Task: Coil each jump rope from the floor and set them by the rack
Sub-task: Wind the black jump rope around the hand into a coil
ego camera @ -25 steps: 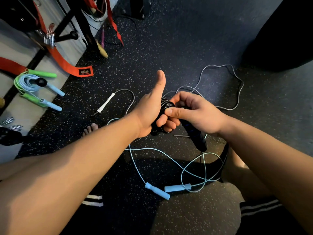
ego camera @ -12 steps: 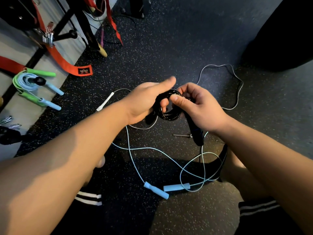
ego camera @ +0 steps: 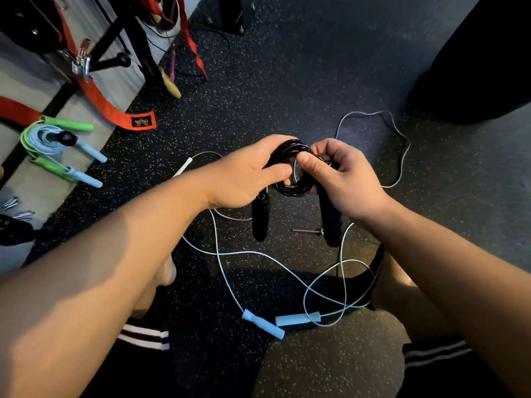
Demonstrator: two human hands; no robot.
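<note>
Two bare arms reach out over a speckled rubber floor (ego camera: 287, 90), where the rack (ego camera: 120, 38) and two already coiled ropes (ego camera: 54, 145) sit far left. Between the near knees a pale blue jump rope (ego camera: 287, 265) sprawls loose, handles side by side; a grey rope (ego camera: 402, 139) loops to the far right. At centre, the left hand (ego camera: 244, 179) and right hand (ego camera: 342, 179) both close on the black jump rope (ego camera: 293, 168), wound into a tight ring held upright between them, its two handles hanging down toward the floor. The rack lies to the left, so the left hand looks better placed to carry the coil across.
</note>
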